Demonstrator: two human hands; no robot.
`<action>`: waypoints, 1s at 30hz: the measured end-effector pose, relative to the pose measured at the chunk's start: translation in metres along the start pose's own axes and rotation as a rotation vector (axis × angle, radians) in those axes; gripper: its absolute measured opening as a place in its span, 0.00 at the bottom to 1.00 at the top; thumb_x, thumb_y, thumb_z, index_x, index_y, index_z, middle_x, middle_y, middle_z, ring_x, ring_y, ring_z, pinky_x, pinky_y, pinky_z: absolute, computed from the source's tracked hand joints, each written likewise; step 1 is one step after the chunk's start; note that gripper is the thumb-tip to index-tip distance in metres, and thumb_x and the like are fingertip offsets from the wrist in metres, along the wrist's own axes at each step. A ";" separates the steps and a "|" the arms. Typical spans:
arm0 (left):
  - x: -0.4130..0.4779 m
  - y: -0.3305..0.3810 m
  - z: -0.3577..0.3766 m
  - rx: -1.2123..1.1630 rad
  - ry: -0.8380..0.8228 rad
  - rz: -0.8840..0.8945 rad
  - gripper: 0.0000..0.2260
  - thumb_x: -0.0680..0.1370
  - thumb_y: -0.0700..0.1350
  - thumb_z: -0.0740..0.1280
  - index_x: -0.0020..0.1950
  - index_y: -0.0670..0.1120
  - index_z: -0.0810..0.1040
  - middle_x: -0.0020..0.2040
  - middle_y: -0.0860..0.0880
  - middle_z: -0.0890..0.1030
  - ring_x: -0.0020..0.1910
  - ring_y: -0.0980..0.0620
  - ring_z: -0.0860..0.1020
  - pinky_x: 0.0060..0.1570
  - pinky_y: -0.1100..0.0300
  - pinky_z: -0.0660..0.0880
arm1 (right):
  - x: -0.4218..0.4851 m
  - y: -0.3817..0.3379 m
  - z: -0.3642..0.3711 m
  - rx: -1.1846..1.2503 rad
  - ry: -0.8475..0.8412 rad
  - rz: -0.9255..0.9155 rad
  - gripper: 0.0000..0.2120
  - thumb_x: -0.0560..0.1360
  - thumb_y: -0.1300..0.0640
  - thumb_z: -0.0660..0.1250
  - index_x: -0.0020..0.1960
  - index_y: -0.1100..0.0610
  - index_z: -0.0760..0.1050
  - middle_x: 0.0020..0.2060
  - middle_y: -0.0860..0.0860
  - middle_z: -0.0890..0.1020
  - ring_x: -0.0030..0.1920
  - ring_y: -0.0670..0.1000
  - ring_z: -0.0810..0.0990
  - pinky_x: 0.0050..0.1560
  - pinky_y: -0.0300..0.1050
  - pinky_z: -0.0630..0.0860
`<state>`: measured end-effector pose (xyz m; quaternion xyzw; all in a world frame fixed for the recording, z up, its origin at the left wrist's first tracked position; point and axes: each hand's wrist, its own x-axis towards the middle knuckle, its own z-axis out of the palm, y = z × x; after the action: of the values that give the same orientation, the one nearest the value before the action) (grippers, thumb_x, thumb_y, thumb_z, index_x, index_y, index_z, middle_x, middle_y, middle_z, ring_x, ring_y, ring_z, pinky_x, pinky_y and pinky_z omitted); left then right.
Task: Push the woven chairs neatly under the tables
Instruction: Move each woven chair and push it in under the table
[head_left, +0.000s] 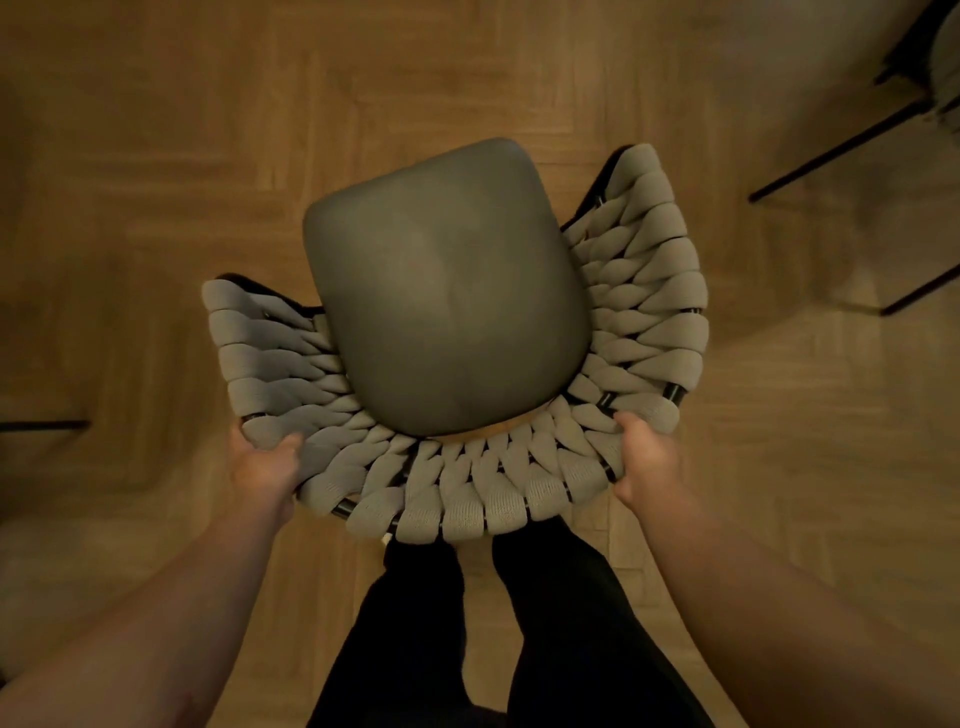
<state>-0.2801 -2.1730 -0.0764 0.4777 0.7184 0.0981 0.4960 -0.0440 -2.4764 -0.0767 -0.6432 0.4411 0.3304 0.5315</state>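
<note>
– Starting on the left: see the thin black bar (47, 426) low over the light wooden floor (156, 208)? If the chair swings that way, it could bump it.
– Is my grip okay?
– Your left hand (265, 467) holds the back rim of the grey woven-rope chair with the round dark grey cushion (447, 291), thumb on the rope. Your right hand (649, 462) grips the rim too, with its fingers tucked behind. The rope is soft, so a hand may slip.
– Where is the chair?
– Just in front of your legs in black trousers (415, 623), turned a bit. I see no table top. If you push crooked, it may hit the thin black legs (831, 156) on the right.
</note>
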 end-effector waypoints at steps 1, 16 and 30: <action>-0.004 -0.004 0.000 -0.021 0.013 -0.007 0.27 0.78 0.39 0.70 0.73 0.52 0.66 0.59 0.47 0.75 0.56 0.44 0.77 0.58 0.45 0.77 | -0.001 -0.005 0.002 -0.020 0.004 -0.010 0.11 0.73 0.58 0.73 0.54 0.58 0.79 0.49 0.58 0.84 0.48 0.61 0.84 0.42 0.59 0.83; -0.025 -0.053 -0.003 -0.173 0.176 -0.134 0.27 0.74 0.44 0.71 0.70 0.58 0.67 0.60 0.49 0.78 0.58 0.44 0.78 0.61 0.40 0.76 | 0.012 -0.056 0.047 -0.245 -0.060 -0.101 0.27 0.69 0.55 0.75 0.66 0.56 0.74 0.53 0.59 0.84 0.48 0.61 0.84 0.39 0.58 0.83; -0.069 -0.055 0.026 -0.323 0.400 -0.318 0.24 0.75 0.43 0.71 0.69 0.51 0.68 0.58 0.46 0.78 0.55 0.42 0.79 0.56 0.41 0.78 | 0.021 -0.126 0.108 -0.584 -0.266 -0.139 0.16 0.75 0.61 0.73 0.61 0.60 0.76 0.52 0.58 0.83 0.52 0.61 0.83 0.54 0.62 0.80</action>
<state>-0.2874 -2.2643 -0.0805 0.2454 0.8427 0.2247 0.4232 0.0848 -2.3695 -0.0692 -0.7482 0.2093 0.4869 0.3990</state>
